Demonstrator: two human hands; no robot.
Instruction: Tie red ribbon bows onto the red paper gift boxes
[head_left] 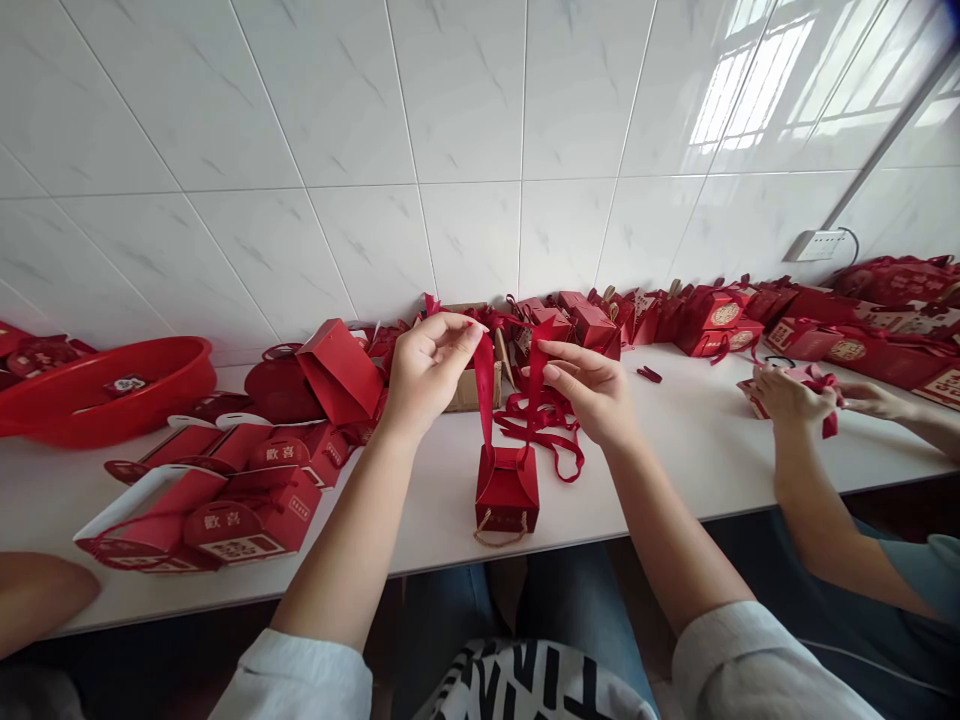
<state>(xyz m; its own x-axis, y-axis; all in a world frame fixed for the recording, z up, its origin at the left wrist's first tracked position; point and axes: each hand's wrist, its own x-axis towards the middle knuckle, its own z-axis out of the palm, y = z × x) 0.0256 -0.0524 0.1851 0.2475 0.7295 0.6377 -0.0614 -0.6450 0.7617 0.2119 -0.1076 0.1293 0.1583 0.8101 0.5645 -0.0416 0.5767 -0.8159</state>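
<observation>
Small red cardboard box (508, 492) with tan cord handle (501, 544), lower centre of frame, appears folded shut, its glossy red fabric ribbon (486, 390) fitted but bow unformed, left hand (431, 365) and right hand (596, 392) each pinching one strand.

The white tabletop (679, 435) is backed by a tiled wall (469, 125); above the tabletop's right side, a socket (816, 245) is mounted and window light (754, 85) is reflected.

The white table (697, 445) over there carries a red basin (176, 390) at the left, red cartons (251, 510) nearer, a small red box (507, 492) at the middle near edge, tangled ribbon (551, 410) just beyond it, and boxes (724, 318) along the far right.
</observation>
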